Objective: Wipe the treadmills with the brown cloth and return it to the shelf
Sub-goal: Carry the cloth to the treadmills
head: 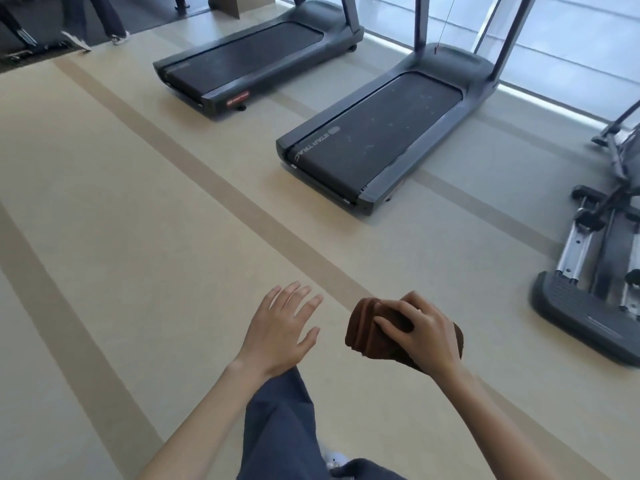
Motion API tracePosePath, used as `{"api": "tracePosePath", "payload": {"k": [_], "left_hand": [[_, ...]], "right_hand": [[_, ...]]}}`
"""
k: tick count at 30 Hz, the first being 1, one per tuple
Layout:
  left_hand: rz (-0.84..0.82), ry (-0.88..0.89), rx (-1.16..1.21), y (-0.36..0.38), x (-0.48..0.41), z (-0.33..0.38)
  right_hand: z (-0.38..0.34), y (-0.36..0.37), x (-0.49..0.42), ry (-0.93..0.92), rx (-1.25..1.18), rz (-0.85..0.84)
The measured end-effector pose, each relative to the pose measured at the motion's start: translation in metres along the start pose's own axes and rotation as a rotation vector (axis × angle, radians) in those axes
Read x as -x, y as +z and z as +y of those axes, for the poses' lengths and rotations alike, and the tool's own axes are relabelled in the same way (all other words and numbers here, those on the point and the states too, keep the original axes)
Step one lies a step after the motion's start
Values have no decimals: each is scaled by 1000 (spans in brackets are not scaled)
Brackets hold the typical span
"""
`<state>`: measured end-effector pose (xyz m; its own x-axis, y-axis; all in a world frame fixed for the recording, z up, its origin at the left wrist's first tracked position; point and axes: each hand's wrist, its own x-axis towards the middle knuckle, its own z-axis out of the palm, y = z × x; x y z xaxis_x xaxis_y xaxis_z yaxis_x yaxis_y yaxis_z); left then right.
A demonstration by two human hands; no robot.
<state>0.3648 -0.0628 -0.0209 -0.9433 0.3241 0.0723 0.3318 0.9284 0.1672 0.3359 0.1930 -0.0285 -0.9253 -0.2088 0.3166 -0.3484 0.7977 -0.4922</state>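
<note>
Curling over the folded brown cloth (374, 336), the right hand (424, 332) grips it from above, left hand (280, 330) spread empty

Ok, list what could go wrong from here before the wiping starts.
1. Only the right hand grips the folded brown cloth, from above. The left hand is open and off it, so a layer might fall loose on the way over.
2. The rear end of the nearer treadmill and the elliptical base at right sit low on the floor; either could catch a foot.
</note>
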Motion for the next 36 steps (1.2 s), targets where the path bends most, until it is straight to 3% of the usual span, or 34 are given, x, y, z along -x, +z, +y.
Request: {"api": "tracePosePath", "payload": {"k": [13,24,36], "left_hand": [[-12,163,-25,-32,-211,-191],[-80,116,2,-17,-323,-282],[-31,152,-42,-44,-557,-336]], "right_hand": [[-22,78,-230,155,46,146],[12,142,-361,163,61,27],[98,147,-591,173,32,139]]}}
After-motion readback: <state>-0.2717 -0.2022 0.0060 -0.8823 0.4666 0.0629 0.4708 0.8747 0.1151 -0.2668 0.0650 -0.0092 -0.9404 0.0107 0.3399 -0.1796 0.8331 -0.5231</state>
